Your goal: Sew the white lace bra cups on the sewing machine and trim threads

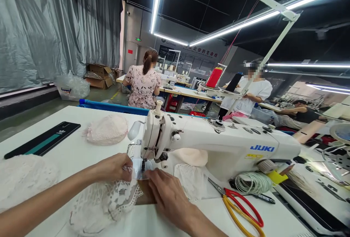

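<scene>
In the head view, my left hand [118, 167] is closed, its fingers pinching a gathered piece of white lace [120, 197] just left of the presser foot [143, 166]. The rest of the lace bunches below that hand on the table. My right hand [171, 197] lies palm down to the right of the foot, fingers stretched forward over a brown patch [146, 192] at the table's front. Its fingertips are close to the foot, and I see nothing gripped in it. Over both hands stands a white JUKI sewing machine [191, 131].
Red-and-yellow scissors [242, 211] lie at my right, near a coil of pale cord [253, 183]. White lace pieces [190, 180] rest under the machine arm. A pale lace cup [107, 130] and a black strip [43, 140] sit at the left. Several people work beyond.
</scene>
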The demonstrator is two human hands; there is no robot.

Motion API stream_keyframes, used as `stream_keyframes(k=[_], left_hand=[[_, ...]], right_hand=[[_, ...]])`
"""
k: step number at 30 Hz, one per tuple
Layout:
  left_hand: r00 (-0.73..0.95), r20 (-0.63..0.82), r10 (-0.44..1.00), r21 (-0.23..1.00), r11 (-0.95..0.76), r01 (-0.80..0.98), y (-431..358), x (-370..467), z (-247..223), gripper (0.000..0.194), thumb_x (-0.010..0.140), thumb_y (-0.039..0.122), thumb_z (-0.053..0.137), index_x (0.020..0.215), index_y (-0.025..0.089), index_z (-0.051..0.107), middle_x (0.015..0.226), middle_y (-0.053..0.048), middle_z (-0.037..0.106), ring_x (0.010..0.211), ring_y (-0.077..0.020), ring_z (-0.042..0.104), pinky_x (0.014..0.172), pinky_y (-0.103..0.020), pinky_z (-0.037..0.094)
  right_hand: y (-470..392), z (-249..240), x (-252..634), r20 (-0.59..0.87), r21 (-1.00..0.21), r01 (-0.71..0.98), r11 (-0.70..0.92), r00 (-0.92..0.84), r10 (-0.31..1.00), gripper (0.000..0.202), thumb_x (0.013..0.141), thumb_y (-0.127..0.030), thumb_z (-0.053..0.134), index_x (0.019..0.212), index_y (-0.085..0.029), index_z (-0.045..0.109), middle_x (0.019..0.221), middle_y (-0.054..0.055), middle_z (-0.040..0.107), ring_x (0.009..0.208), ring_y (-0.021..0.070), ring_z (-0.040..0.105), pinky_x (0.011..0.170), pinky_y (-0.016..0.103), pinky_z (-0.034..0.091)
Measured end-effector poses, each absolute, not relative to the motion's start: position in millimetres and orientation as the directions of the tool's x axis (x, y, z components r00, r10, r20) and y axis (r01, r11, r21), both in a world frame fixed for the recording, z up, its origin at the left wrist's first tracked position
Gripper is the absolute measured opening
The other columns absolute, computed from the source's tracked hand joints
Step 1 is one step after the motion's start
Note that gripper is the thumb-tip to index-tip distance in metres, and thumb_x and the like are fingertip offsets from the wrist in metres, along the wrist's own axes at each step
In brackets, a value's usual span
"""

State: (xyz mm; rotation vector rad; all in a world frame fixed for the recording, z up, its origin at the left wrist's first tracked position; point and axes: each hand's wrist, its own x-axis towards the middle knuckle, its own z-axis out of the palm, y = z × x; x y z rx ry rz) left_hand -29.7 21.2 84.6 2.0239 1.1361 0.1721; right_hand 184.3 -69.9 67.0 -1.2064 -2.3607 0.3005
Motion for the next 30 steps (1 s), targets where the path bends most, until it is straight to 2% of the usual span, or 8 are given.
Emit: stream_keyframes(k=[4,8,12,15,17,19,25,30], left_hand=[[0.605,-0.261,0.752,0.643,-0.332,0.691,28.9,-21.2,79.3,0.013,0.062,0.030,0.060,0.058,0.018,0.055,0.053,0.005,0.047,0.056,-0.0145,0.043,0.049,-0.025,0.024],[0.575,-0.276,0.770,0.565,-0.353,0.745,35.7,-17.8,81.9,0.014,0.060,0.028,0.062,0.056,0.020,0.052,0.051,0.006,0.046,0.054,-0.0149,0.044,0.047,-0.025,0.023],[0.467,-0.130,0.874,0.430,-0.375,0.821,34.5,-13.1,84.5,0.003,0.066,0.019,0.055,0.065,0.021,0.054,0.060,0.002,0.054,0.063,-0.0199,0.053,0.055,-0.027,0.029],[0.402,0.068,0.913,0.346,-0.399,0.849,12.6,-9.6,75.6,0.020,0.081,0.014,0.038,0.082,0.021,0.056,0.081,-0.004,0.061,0.078,-0.0235,0.054,0.066,-0.032,0.034],[0.490,0.256,0.834,0.275,-0.548,0.790,-7.2,-7.4,62.6,0.025,0.085,0.012,0.033,0.085,0.022,0.056,0.090,-0.005,0.061,0.079,-0.0229,0.053,0.067,-0.034,0.034],[0.636,0.366,0.680,0.195,-0.724,0.662,-23.5,-6.0,47.9,0.026,0.084,0.007,0.036,0.080,0.023,0.056,0.085,-0.002,0.061,0.075,-0.0198,0.055,0.068,-0.034,0.035],[0.682,0.399,0.613,0.124,-0.773,0.622,-34.6,-9.4,28.8,0.025,0.079,0.003,0.047,0.090,0.024,0.058,0.097,0.001,0.064,0.090,-0.0165,0.060,0.080,-0.033,0.036],[0.702,0.389,0.596,-0.039,-0.751,0.659,-34.7,-12.1,19.1,0.020,0.084,0.011,0.047,0.096,0.022,0.060,0.102,-0.001,0.066,0.095,-0.0190,0.060,0.087,-0.038,0.031]], right_hand=[[-61.8,58.1,194.3,0.390,-0.118,0.595,0.795,-0.709,0.588,0.030,0.092,-0.014,0.040,0.120,-0.022,0.048,0.107,0.007,0.061,0.087,0.0176,0.057,0.072,0.028,0.044],[-59.0,48.1,192.8,0.404,0.012,0.590,0.807,-0.742,0.536,0.021,0.095,-0.021,0.043,0.113,-0.021,0.053,0.108,0.005,0.064,0.081,0.0176,0.056,0.063,0.029,0.043],[-55.8,43.0,191.0,0.451,0.023,0.601,0.799,-0.719,0.528,0.019,0.096,-0.019,0.043,0.109,-0.019,0.055,0.102,0.004,0.066,0.076,0.0167,0.056,0.059,0.029,0.041],[-53.1,37.9,190.4,0.494,0.024,0.599,0.800,-0.704,0.511,0.014,0.095,-0.019,0.045,0.104,-0.020,0.056,0.098,0.002,0.068,0.073,0.0162,0.056,0.058,0.029,0.039],[-51.8,35.1,191.1,0.516,0.009,0.602,0.798,-0.687,0.512,0.013,0.095,-0.020,0.046,0.102,-0.020,0.057,0.096,0.001,0.068,0.071,0.0162,0.056,0.059,0.029,0.038],[-51.7,35.1,193.8,0.521,-0.027,0.595,0.803,-0.677,0.519,0.015,0.096,-0.021,0.044,0.103,-0.020,0.056,0.095,0.001,0.068,0.072,0.0166,0.056,0.060,0.029,0.038],[-58.6,50.5,209.8,0.470,-0.170,0.615,0.770,-0.636,0.612,0.024,0.097,-0.021,0.035,0.110,-0.021,0.054,0.102,0.005,0.065,0.085,0.0178,0.058,0.070,0.031,0.039],[-59.8,50.8,213.1,0.391,-0.140,0.580,0.803,-0.712,0.582,0.022,0.097,-0.026,0.038,0.107,-0.024,0.058,0.101,0.003,0.065,0.083,0.0163,0.055,0.070,0.031,0.036]])
